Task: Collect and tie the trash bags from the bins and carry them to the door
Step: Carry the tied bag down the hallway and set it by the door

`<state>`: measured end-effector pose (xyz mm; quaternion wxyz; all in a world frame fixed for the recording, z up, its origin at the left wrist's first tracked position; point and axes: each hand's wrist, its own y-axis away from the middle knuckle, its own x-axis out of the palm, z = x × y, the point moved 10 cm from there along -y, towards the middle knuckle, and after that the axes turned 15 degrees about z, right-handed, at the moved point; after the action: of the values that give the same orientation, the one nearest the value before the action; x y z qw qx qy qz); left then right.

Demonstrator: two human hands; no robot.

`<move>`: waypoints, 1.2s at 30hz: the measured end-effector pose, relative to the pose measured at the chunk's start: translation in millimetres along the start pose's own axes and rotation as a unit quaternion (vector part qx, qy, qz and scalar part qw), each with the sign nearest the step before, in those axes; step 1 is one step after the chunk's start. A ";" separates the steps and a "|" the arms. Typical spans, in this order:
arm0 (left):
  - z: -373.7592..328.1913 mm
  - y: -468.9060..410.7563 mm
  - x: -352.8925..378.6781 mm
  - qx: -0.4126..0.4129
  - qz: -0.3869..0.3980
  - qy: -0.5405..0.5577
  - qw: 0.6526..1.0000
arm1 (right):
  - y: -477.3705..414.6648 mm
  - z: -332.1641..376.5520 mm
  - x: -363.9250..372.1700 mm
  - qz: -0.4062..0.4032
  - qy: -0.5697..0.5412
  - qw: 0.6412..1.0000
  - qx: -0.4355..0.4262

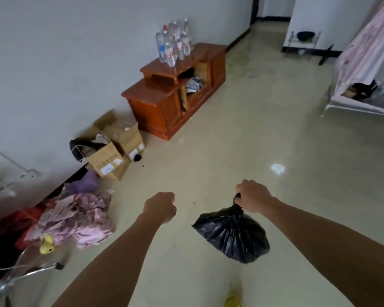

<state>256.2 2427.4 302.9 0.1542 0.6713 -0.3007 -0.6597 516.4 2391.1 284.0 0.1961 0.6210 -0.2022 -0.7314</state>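
The right hand (253,197) curls its fingers tight round the gathered neck of the black trash bag (232,234), which hangs over the floor (231,129); the left hand (160,207) is fisted, fingertips hidden, apparently holding nothing

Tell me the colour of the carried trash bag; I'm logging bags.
Black, glossy. The trash bag hangs from the right hand, seen best in the head view.

The neck of the bag (233,235) is hidden inside the right hand (253,196), and the left hand (160,207) curls its fingers out of sight beneath its back. The bed (364,69) is cut off by the right edge, and a yellow shoe (233,301) by the bottom edge. The labels on the bottles (175,45) are too blurred to read.
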 end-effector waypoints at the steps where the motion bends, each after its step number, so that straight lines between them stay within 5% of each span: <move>1: -16.7 -23.8 -21.1 0.008 -0.004 0.001 1.000 | -18.4 -22.4 -20.8 -0.004 -0.004 1.000 0.009; 20: -325.4 -527.9 -405.0 0.160 -0.026 -0.098 0.982 | -379.1 -403.5 -372.0 -0.087 -0.089 0.977 0.172; 36: -564.8 -929.7 -691.9 0.183 -0.024 -0.134 0.974 | -750.1 -683.5 -650.5 -0.089 -0.112 0.979 0.143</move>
<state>1030.6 3457.6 336.7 -0.0285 0.6006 -0.4183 -0.6808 1263.5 3336.3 318.4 0.0155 0.5723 -0.2698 -0.7742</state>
